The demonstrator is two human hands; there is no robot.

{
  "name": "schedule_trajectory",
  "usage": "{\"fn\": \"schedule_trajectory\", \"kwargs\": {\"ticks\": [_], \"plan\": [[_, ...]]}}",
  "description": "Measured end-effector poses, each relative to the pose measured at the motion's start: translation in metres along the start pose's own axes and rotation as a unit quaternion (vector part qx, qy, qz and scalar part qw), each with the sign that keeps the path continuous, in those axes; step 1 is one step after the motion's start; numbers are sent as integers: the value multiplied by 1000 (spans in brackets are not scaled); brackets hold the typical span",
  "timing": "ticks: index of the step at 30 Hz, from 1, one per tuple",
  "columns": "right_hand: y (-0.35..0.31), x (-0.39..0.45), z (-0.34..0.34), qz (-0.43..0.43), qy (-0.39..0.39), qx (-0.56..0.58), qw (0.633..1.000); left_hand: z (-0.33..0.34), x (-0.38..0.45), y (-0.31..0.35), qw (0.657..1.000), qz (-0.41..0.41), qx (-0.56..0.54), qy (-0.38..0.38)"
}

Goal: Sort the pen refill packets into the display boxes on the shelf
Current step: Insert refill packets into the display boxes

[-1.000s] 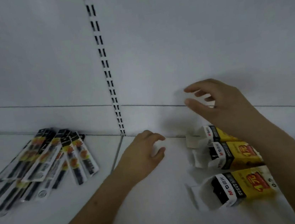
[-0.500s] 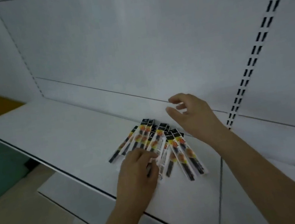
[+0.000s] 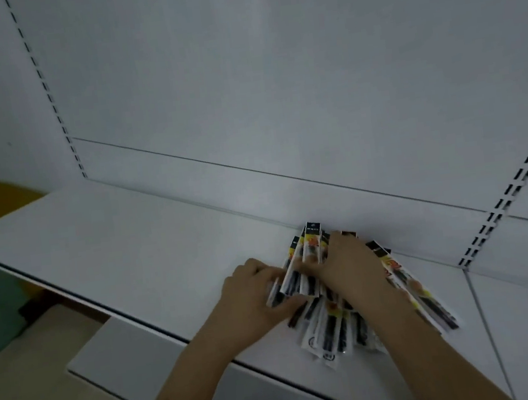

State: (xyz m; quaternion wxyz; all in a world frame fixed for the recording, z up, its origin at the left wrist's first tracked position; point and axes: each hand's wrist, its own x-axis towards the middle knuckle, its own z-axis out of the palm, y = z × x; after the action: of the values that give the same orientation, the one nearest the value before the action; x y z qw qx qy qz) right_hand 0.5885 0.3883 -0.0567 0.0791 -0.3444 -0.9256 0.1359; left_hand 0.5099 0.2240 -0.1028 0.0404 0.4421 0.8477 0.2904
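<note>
Both hands are now on the pile of pen refill packets (image 3: 328, 311), which lies on the white shelf (image 3: 134, 235) close against the back panel (image 3: 276, 98). Half a second ago only the left hand touched the near edge of the fan and the right hovered above its far end; a second ago both hands were over by the display boxes, which have since left the view to the right. Now the left hand (image 3: 254, 292) grips a small bunch of packets from the left side, thumb under and fingers curled over their lower ends, so that the bunch tilts up off the shelf with its black header cards pointing toward the back panel. The right hand (image 3: 352, 263) lies over the middle of the pile, fingers bent around the upper part of the same bunch; whether it pinches or only steadies is hard to tell through the motion blur. The rest of the packets lie flat, spread toward the shelf's front edge and out to the right past the right forearm. Judgement: the gathering step has begun, the sorting proper has not. Nothing has reached a box yet. Next the bunch wants squaring up and carrying right. The risk is slippery sleeves sliding out of a loose hold, or the near ones being nudged over the shelf's edge.
</note>
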Motion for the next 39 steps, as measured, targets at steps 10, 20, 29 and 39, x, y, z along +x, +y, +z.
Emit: {"fn": "schedule_trajectory", "kwargs": {"ticks": [10,20,29,39], "plan": [[23,18,3,-50,32,125,990,8,36,8,999,-34,-42,9],[36,26,-1,-4,17,359,933,5,69,32,988,-77,-55,-118],[39,25,3,-47,107,264,958,-26,58,4,944,-80,-307,-94],[11,9,-4,-143,16,342,929,-17,42,-9,863,-54,-503,4]]}}
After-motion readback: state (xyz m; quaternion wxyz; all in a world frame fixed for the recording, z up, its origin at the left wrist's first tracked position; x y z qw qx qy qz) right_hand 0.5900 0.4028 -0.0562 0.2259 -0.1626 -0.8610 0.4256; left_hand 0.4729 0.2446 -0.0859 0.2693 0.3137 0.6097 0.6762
